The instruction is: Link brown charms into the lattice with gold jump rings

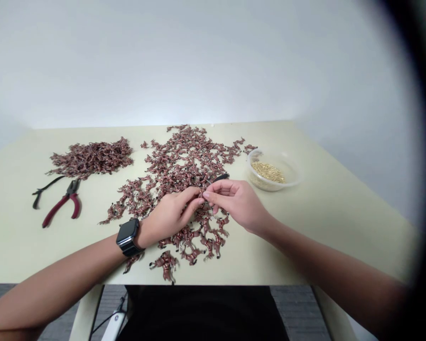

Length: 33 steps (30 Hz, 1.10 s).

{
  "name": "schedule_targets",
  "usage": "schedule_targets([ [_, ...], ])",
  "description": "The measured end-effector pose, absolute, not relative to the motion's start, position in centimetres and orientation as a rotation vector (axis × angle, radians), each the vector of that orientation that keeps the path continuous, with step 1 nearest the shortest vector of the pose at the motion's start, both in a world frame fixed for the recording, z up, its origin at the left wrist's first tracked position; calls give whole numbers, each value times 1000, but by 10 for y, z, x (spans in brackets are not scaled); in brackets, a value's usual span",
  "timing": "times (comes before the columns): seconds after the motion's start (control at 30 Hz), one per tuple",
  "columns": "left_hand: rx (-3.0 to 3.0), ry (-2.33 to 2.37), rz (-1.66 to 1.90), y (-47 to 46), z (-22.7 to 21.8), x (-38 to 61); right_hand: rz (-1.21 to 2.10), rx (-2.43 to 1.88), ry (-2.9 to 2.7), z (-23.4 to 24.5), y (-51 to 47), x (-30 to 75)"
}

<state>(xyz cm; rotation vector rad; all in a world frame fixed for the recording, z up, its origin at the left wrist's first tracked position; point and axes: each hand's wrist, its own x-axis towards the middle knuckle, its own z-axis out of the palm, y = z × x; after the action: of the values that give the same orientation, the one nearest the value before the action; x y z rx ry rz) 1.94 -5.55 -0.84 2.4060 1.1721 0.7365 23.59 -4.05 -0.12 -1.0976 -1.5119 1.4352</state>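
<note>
The left hand [170,214] pinches a copper piece [200,193], the right hand [238,204] a thin black tool [217,178], above scattered copper pieces [184,161] mid-counter [255,265]; red pliers [62,203] lie near the left edge.

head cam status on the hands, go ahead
Left hand, right hand pinched together, held item too small to tell. Black strip past right fingers. Over brown pieces. Bowl, pliers off to the sides.

I'm seeing a plain workshop-style room: a pale cream table [305,227] against a white wall [199,57], with red-handled pliers [64,201] and heaps of small reddish-brown pieces [92,158].
</note>
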Motion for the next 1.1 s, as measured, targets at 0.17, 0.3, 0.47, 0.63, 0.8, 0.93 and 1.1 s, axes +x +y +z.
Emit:
schedule_targets([
  [0.17,2372,1205,723,-56,-6,20,1287,-1138,-1591,4,-45,233],
  [0.3,2289,1202,752,-58,-1,23,989,-1129,-1735,1,-48,232],
  [0.47,2251,1126,775,-58,2,22,812,-1110,-1795,2,-53,231],
  [0.63,2483,1055,756,-53,-3,16,1437,-1154,-1559,5,-47,234],
  [0.8,2361,1019,784,-54,-1,15,1714,-1043,-1473,-1,-37,241],
  [0.93,2256,977,850,-57,3,17,1687,-1035,-1519,-2,-35,243],
  [1.1,2190,958,878,-58,4,18,1557,-1092,-1604,5,-38,243],
])
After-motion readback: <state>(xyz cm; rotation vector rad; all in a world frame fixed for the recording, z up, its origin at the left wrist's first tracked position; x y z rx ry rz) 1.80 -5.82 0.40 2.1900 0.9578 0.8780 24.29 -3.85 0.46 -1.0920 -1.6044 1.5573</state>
